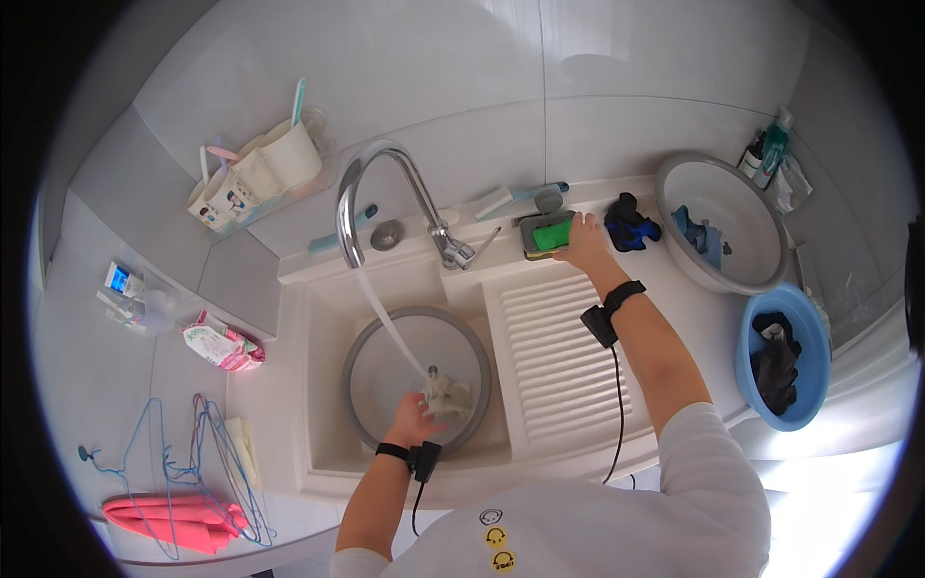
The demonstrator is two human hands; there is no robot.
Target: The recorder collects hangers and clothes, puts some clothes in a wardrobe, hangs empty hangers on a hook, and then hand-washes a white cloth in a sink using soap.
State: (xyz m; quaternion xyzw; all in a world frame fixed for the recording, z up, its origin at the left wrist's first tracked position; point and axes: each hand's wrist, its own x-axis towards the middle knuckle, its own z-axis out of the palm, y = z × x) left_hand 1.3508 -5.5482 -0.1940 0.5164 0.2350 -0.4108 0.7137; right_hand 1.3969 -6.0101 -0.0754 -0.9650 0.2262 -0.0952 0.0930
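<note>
My left hand (410,420) is low inside a grey-rimmed round basin (354,354) standing in the sink. Its fingers reach the edge of a wet, off-white cloth (449,396); whether they grip it is unclear. Water runs from the chrome faucet (345,217) into the basin beside the cloth. At the back ledge, my right hand (585,246) has its thumb and fingers around the right end of a green soap bar (552,235). The bar lies over a grey soap dish (527,242) with a yellow layer showing beneath.
A ribbed washboard (556,347) adjoins the sink. To the right are a dark-and-blue cloth (631,222), a large grey basin (755,217) and a blue basin (813,361) holding dark clothes. Brushes (498,201) lie along the back ledge. Wire hangers (170,469) hang at left.
</note>
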